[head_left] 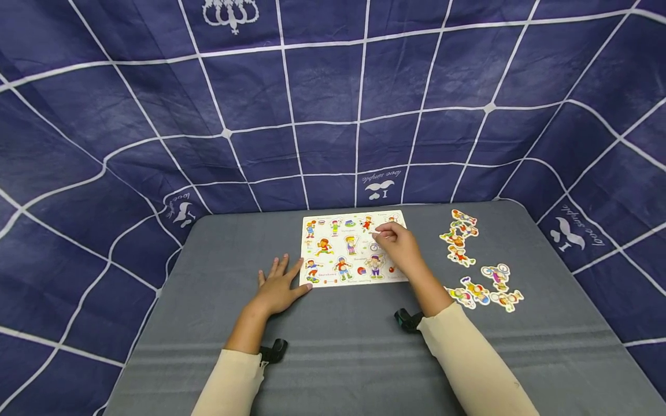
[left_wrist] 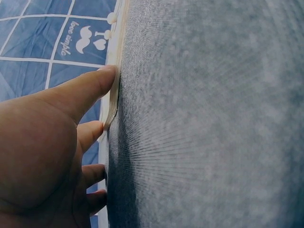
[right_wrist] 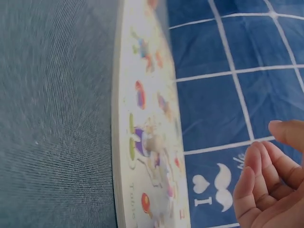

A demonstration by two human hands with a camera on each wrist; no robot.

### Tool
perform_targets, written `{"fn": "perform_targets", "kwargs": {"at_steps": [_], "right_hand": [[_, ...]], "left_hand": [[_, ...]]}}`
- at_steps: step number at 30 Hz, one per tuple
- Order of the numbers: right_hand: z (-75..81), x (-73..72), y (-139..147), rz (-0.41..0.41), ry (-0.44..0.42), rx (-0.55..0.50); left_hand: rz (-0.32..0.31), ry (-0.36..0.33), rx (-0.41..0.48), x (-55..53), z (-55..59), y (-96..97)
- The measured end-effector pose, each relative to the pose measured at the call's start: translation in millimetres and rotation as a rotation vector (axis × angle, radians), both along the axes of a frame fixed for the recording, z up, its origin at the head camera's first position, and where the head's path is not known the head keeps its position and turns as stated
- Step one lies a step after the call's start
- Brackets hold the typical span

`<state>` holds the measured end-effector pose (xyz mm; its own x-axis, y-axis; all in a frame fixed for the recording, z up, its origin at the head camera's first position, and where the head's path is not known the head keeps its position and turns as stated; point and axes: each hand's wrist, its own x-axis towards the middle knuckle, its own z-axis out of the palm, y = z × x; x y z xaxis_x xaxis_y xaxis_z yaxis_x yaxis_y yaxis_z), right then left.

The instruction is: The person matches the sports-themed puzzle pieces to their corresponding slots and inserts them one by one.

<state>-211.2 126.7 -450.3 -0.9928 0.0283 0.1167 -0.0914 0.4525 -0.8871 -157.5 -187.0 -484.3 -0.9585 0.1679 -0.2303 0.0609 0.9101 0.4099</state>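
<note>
A white puzzle board [head_left: 337, 241] printed with small sports figures lies flat at the back of the table. Spread fingers of my left hand [head_left: 276, 292] rest on the tabletop by the board's left edge, with thumb and forefinger touching it. The left wrist view shows that thumb [left_wrist: 97, 81] against the board's edge. Above the board's right part hovers my right hand [head_left: 400, 248], covering some figures there. In the right wrist view, the fingers of the right hand [right_wrist: 270, 185] are loosely bent, the thumb stands apart, and nothing shows between them.
Right of the board lie several loose figure pieces in two groups, a far one [head_left: 458, 255] and a nearer one [head_left: 476, 290], partly behind the right forearm. A grey cloth [head_left: 343, 358] covers the table. Blue checked curtains [head_left: 328, 147] enclose its back and sides.
</note>
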Motion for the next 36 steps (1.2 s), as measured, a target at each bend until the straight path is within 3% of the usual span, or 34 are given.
{"fn": "perform_targets", "kwargs": {"at_steps": [8, 23, 29, 36], "right_hand": [[4.9, 20.9, 26.4, -0.026, -0.012, -0.07], [-8.7, 60.9, 85.9, -0.108, -0.045, 0.022], [-12.4, 75.5, 107.1, -0.126, -0.061, 0.116], [-17.2, 87.7, 123.7, -0.085, -0.106, 0.206]], "left_hand": [[0.001, -0.004, 0.007, -0.5, 0.1, 0.3], [0.001, -0.01, 0.003, -0.5, 0.2, -0.4], [-0.003, -0.009, 0.003, 0.3, 0.3, 0.6], [-0.006, -0.004, 0.004, -1.4, -2.2, -1.7]]}}
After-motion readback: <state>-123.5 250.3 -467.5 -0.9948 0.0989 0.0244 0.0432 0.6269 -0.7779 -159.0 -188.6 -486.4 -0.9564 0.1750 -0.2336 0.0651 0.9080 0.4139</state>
